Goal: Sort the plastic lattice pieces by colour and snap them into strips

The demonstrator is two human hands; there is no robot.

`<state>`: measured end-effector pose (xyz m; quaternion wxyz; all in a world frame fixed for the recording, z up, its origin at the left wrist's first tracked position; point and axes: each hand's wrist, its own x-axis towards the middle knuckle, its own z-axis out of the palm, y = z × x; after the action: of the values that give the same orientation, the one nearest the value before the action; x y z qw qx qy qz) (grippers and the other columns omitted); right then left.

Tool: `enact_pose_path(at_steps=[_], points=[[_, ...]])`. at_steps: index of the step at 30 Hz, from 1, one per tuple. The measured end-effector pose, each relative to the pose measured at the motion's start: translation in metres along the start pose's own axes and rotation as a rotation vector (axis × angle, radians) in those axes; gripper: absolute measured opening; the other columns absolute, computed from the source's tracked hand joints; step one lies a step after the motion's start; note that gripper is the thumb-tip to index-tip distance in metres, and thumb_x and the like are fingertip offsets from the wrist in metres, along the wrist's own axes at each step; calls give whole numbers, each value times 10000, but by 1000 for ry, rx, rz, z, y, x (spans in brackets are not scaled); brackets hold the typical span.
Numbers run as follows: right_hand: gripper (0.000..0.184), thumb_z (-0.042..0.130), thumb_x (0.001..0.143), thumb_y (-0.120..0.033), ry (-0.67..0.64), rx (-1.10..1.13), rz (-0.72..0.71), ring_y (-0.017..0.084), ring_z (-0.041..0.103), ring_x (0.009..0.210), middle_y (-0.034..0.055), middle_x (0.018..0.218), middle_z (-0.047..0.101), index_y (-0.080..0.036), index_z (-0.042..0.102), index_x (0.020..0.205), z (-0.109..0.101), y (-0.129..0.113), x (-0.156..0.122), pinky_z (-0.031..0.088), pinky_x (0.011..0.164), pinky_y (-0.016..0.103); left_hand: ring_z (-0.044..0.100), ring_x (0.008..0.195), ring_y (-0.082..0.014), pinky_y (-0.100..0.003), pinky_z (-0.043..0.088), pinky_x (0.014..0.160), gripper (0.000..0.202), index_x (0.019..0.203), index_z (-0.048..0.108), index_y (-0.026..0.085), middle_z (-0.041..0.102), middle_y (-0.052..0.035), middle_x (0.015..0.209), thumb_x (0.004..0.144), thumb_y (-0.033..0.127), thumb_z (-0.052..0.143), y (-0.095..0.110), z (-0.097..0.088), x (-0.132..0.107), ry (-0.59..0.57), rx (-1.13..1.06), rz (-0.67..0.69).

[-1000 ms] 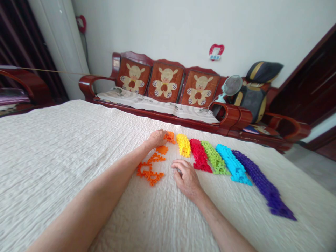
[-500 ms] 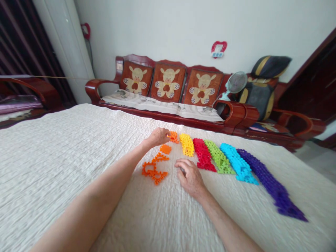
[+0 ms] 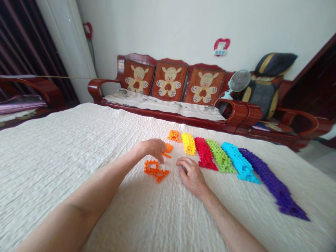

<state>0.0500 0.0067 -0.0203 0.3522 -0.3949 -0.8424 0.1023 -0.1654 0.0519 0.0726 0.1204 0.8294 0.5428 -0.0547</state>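
My left hand reaches over the loose orange pieces, palm down, thumb apart from the fingers, and hides part of them. A solid orange piece shows just beyond its fingertips. Nearer to me lie interlocked-looking orange frame pieces with toothed edges. A small orange stack lies farther back. My right hand rests on the white quilted cover, fingers loosely bent, a gap between thumb and forefinger, nothing visible in it. It is nearest the yellow row and the red row of toothed plastic pieces.
Right of the red row lie rows of green pieces, light blue pieces and purple pieces. Behind the covered surface stands a wooden sofa with bear cushions. A small fan sits by its right armrest.
My left hand has moved back toward me from the far orange stack to the loose orange pieces. My right hand stays in place. The view has shifted slightly.
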Motion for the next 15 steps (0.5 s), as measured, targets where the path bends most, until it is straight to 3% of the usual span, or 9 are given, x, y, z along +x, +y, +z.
enact_pose_path(at_steps=[4,7,12,15], points=[[260,483,755,-80,9,8,0,208,586,981,65,1021,663,-201,647,916,0,-1,0,447,901,378,623,798,-206,-263,453,728,235,815,720,196,698,-42,761,583,235,738,3,4,2,24,-14,45],[264,485,748,-80,22,8,-4,206,587,980,63,1022,664,-206,650,911,0,0,0,446,904,378,619,760,-183,-251,451,728,131,774,708,205,686,-22,720,650,242,689,-2,0,3,57,-41,76],[257,491,753,-92,14,-5,-3,211,582,1003,62,1034,661,-211,652,915,1,1,0,439,919,382,617,901,-173,-267,444,832,188,930,685,212,693,-39,969,822,301,560,-9,3,14,281,-50,182],[257,486,762,-94,2,-14,5,213,581,1007,63,1045,659,-210,648,924,1,1,0,438,919,383,609,952,-180,-275,441,854,234,1015,662,191,670,-66,1073,841,281,534,-8,14,24,322,-16,206]])
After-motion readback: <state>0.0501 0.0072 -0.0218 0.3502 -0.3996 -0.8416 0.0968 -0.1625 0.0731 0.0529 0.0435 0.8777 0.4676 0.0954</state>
